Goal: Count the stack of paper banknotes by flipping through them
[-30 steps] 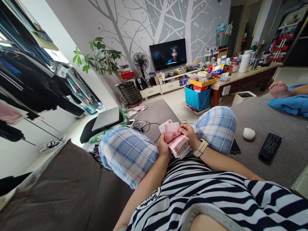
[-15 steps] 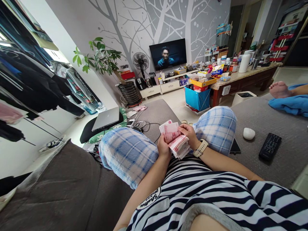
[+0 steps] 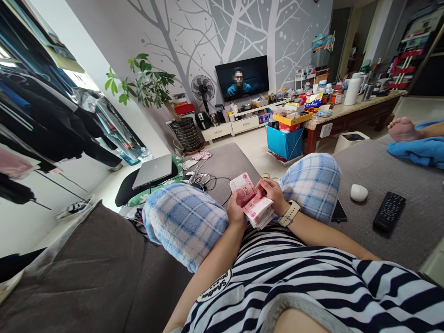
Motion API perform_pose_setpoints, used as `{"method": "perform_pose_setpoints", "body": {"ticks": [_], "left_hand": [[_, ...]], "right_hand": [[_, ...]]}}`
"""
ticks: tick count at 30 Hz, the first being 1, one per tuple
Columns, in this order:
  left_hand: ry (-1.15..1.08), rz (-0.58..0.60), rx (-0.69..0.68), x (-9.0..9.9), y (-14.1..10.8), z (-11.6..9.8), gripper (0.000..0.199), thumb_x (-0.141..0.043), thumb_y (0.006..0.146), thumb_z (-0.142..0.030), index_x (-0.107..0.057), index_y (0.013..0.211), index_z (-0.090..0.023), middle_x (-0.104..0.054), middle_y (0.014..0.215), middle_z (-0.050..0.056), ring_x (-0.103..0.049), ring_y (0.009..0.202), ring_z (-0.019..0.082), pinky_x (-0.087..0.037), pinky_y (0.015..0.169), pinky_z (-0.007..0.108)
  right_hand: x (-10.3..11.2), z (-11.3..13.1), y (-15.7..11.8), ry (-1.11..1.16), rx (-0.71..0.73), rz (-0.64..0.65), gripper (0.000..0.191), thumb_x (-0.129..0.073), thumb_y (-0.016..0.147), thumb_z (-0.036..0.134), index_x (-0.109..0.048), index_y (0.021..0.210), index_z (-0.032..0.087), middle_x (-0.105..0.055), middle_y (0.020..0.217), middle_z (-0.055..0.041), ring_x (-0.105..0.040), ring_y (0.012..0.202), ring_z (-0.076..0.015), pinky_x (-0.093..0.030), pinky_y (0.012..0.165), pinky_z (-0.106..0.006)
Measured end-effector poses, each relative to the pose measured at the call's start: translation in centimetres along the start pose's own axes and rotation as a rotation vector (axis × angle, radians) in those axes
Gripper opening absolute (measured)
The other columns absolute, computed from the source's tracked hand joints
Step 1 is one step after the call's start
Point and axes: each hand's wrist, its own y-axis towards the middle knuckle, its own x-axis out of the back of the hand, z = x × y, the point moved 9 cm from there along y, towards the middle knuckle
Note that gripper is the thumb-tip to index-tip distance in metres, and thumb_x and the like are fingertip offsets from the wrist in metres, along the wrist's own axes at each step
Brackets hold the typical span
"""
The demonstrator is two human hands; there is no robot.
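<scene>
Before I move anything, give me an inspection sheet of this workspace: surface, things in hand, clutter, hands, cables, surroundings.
Surface: grey sofa; a person sits on it, left knee and right knee apart.
Things in hand: notes, spread open, "100" showing; count not readable.
Clutter: remote and white rounded thing on the right; dark slab, likely a phone, by the right knee; laptop beyond the left knee.
Hands: left hand grips the notes; right hand is at them, fingers curled, exact hold unclear.
Cables: tangled cables on the sofa ahead.
Surroundings: TV on; fan; plant; crowded table; another person's foot at right.
</scene>
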Motion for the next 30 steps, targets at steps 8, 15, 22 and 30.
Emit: {"method": "perform_pose_setpoints", "body": {"ticks": [8,15,22,30], "left_hand": [[0.025,0.005,-0.02,-0.8,-0.9,-1.1,0.01,-0.066,0.073,-0.026,-0.067,0.074,-0.016,-0.071,0.075,0.003,-0.067,0.071,0.018,-0.053,0.075,0.031],[0.037,0.112,-0.015,-2.2,-1.6,-1.6,0.015,-0.072,0.065,-0.029,-0.067,0.069,-0.016,-0.068,0.07,0.001,-0.065,0.067,0.017,-0.051,0.071,0.029],[0.06,0.102,-0.029,-2.1,-1.5,-1.8,0.016,-0.073,0.067,-0.031,-0.067,0.069,-0.016,-0.069,0.071,0.002,-0.065,0.07,0.018,-0.051,0.074,0.031],[0.073,0.045,-0.04,-1.4,-1.1,-1.6,0.015,-0.072,0.07,-0.03,-0.068,0.069,-0.015,-0.07,0.071,0.002,-0.066,0.069,0.017,-0.051,0.072,0.029]], "right_hand": [[0.7,-0.2,0.4,-0.087,0.021,-0.059,0.038,-0.075,0.068,0.053,-0.056,0.065,0.021,-0.052,0.057,0.0037,-0.043,0.054,-0.0115,-0.036,0.055,-0.028],[1.0,-1.0,0.6,-0.089,-0.015,-0.074,0.033,-0.075,0.066,0.048,-0.06,0.069,0.019,-0.056,0.064,0.0026,-0.046,0.06,-0.0123,-0.037,0.057,-0.026],[0.8,-1.0,0.5,-0.08,-0.031,-0.053,0.024,-0.072,0.066,0.041,-0.064,0.068,0.018,-0.058,0.064,0.002,-0.047,0.061,-0.0127,-0.038,0.057,-0.026],[0.7,-1.2,0.7,-0.088,-0.042,-0.041,0.028,-0.072,0.067,0.045,-0.063,0.068,0.019,-0.057,0.064,0.0019,-0.048,0.06,-0.013,-0.038,0.058,-0.027]]}}
